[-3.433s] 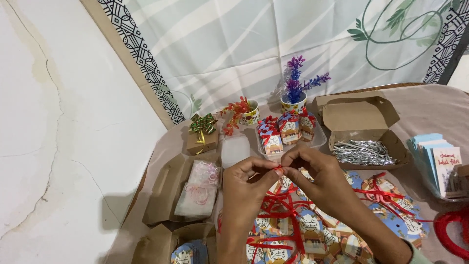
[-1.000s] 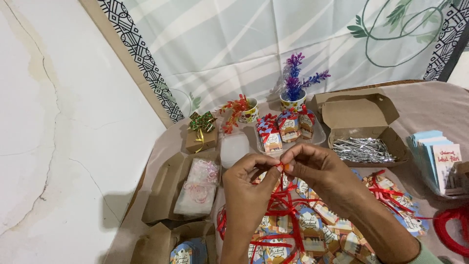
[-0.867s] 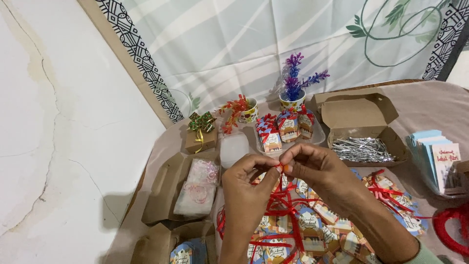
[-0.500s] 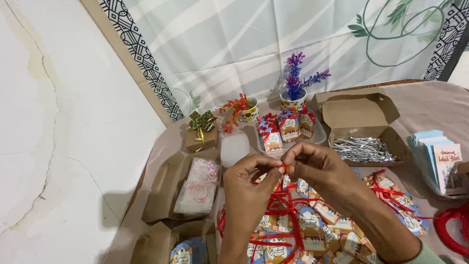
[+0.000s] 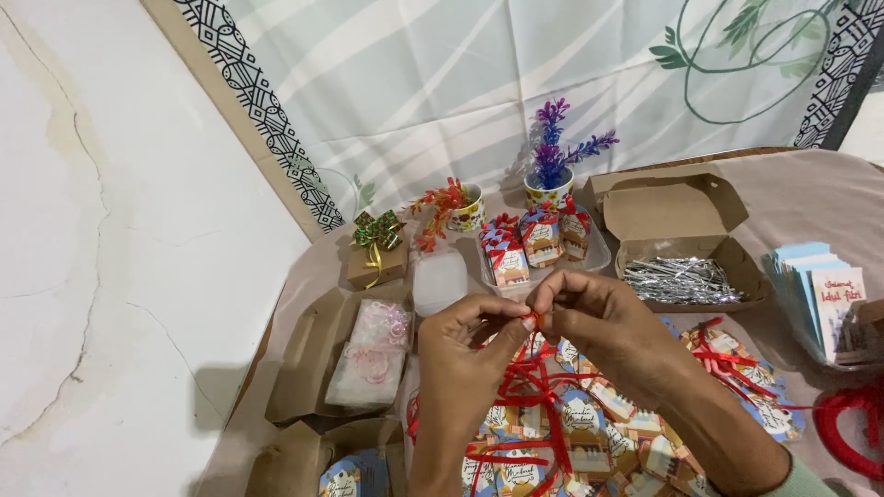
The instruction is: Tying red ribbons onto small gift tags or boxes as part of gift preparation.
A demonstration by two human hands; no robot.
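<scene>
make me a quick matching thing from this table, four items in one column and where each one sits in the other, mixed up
Things:
1. red ribbon
2. purple plant in a cup
3. silver strips
4. green bow

Places:
A. on top of a small brown box
B. inside the open cardboard box at the right
C. pinched between the fingertips of the left hand and right hand
D. at the back, by the hanging cloth

Pairs: 1-C, 2-D, 3-B, 4-A

Both hands, the left hand (image 5: 465,368) and the right hand (image 5: 608,327), are bare, ringless; a pale green sleeve cuff (image 5: 796,479) (barely showing) edges the right forearm.
</scene>
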